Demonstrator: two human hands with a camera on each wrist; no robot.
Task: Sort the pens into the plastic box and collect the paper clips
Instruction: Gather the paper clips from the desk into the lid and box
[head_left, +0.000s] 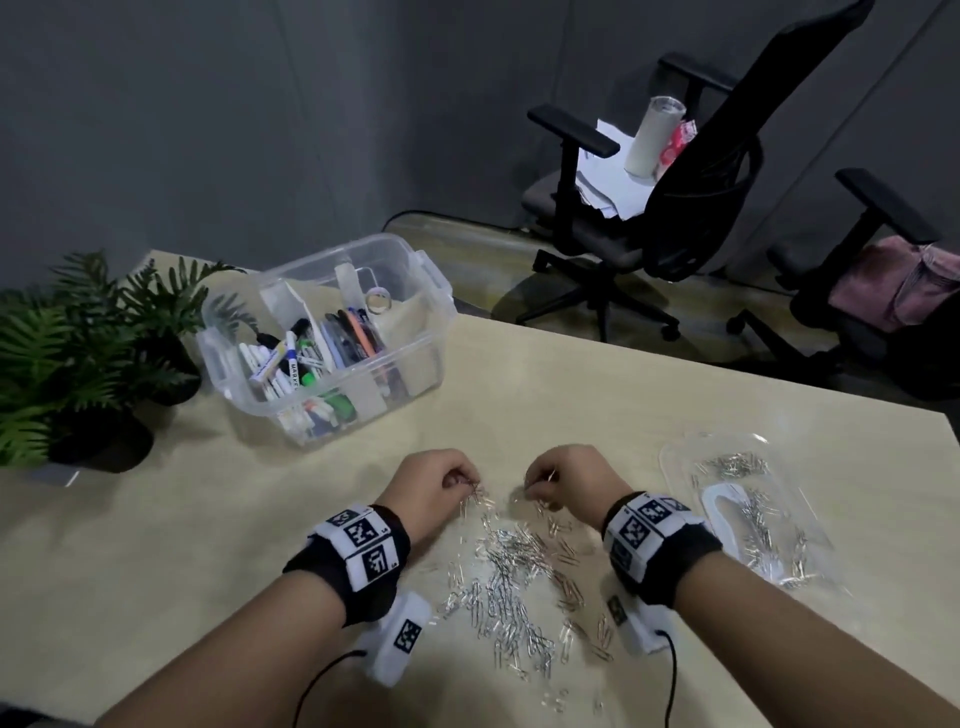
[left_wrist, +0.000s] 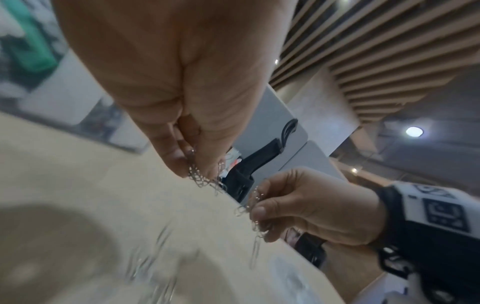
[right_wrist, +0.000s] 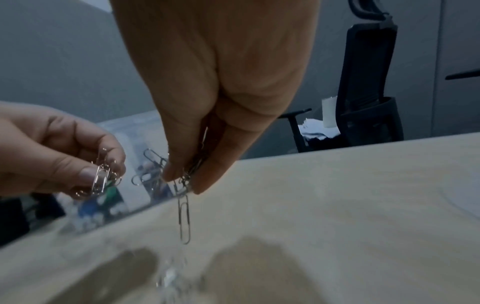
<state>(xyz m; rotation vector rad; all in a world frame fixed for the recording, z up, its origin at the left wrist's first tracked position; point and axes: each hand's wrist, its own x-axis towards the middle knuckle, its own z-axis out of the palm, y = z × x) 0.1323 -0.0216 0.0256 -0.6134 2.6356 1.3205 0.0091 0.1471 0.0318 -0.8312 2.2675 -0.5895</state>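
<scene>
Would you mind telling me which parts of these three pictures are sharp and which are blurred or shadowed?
Head view: fairly sharp, edges bent by the wide lens; the clear tray is faint against the table. Left wrist view: left hand and its pinched paper clips readable, foreground table smeared, with a dark shadow. Right wrist view: right hand and the dangling clip crisp, loose clips below blurred.

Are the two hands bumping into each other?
Apart. The head view shows bare table between the left hand and right hand; the right wrist view shows a gap too. Each pinches paper clips.
</scene>
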